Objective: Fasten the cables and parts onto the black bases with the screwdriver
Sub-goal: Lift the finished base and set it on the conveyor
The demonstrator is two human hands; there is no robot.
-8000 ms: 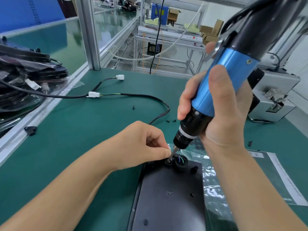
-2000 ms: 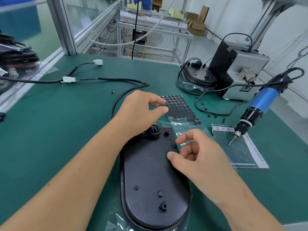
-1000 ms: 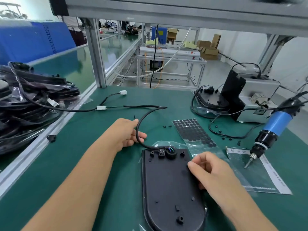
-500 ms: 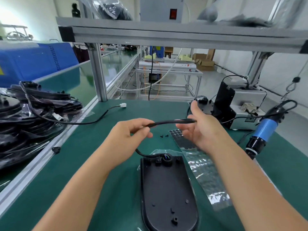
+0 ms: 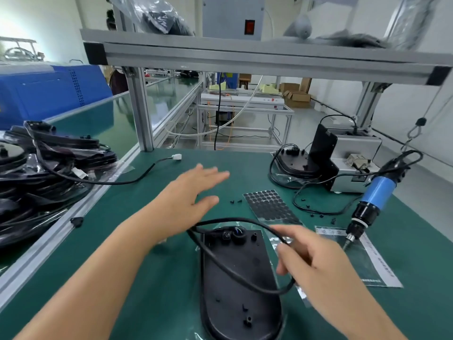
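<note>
Now, line by line:

Right hand: the right hand [image 5: 316,263] hovers over the right edge of the base [image 5: 235,278], fingers curled around a loop of cable [image 5: 220,261]. The blur hides whether the fingertips truly pinch it, but the cable runs into the hand at its lower left.

Left hand: the left hand [image 5: 188,195] is spread flat, fingers straight and pointing away, palm down above the mat [image 5: 147,278], holding nothing. It lies up and to the left of the gripped loop.

Cable: from the right hand it arcs up and left across the top end of the base, then bends down along the left edge and crosses the base's face back to the hand. Its other stretch lies on the mat beyond the left hand, ending in a white plug [image 5: 177,157].

Base: black, long and rounded, flat on the mat, directly under and left of the right hand. A round fitting [image 5: 237,235] sits at its far end, under the cable's arc.

Screwdriver: the screwdriver [image 5: 367,204], blue-bodied, hangs tip down to the right of the right hand, well apart from it, over a clear bag [image 5: 362,261].

Pads: a sheet of black dots [image 5: 270,206] lies just beyond the right hand.

Screws: a few screws [image 5: 235,201] lie on the mat between the left hand and the sheet.

Stack: bagged bases [image 5: 44,173] are piled far left of both hands.
</note>
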